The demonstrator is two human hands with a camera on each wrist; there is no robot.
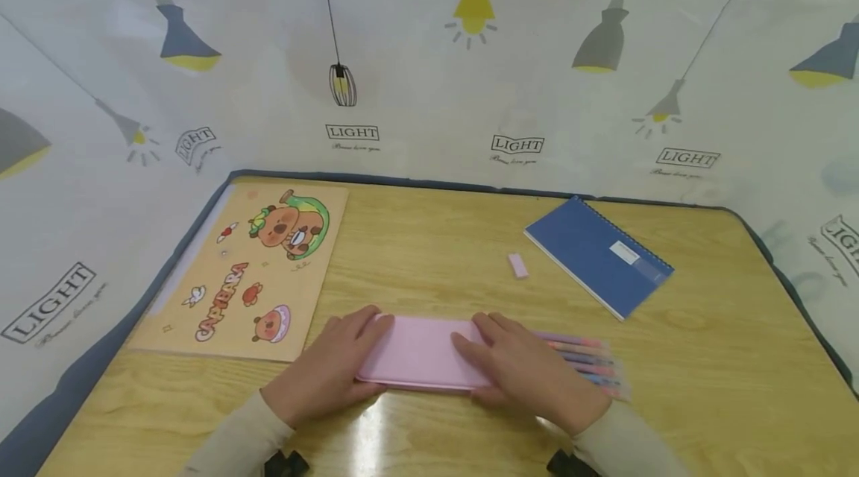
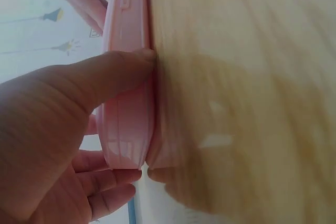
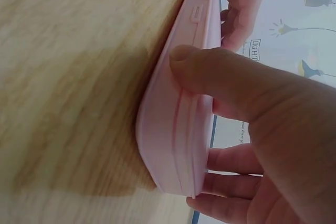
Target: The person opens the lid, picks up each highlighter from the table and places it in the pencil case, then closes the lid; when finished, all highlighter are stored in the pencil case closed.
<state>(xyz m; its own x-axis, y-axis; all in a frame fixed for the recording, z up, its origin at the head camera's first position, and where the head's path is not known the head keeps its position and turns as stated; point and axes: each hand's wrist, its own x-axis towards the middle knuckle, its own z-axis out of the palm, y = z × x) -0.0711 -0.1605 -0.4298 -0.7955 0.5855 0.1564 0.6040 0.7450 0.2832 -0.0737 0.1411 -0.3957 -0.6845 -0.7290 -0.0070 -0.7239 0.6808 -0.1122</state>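
A pink pencil case (image 1: 423, 350) lies flat on the wooden table with its lid down. My left hand (image 1: 335, 365) grips its left end, and my right hand (image 1: 530, 371) grips the right end. In the left wrist view, the left thumb (image 2: 113, 72) lies across the front side of the case (image 2: 128, 124), with fingers round the far side. The right wrist view has the right thumb (image 3: 210, 72) pressed on that same front side, near a small latch (image 3: 197, 13). Several coloured pens (image 1: 593, 367) in a clear sleeve lie beside the right hand, partly hidden by it.
A capybara-printed folder (image 1: 268, 276) lies at the left, close to the left hand. Beyond the case are a small pink eraser (image 1: 517, 265) and a blue spiral notebook (image 1: 584, 253). A white lamp-printed curtain (image 1: 416, 89) stands round the table's back and sides.
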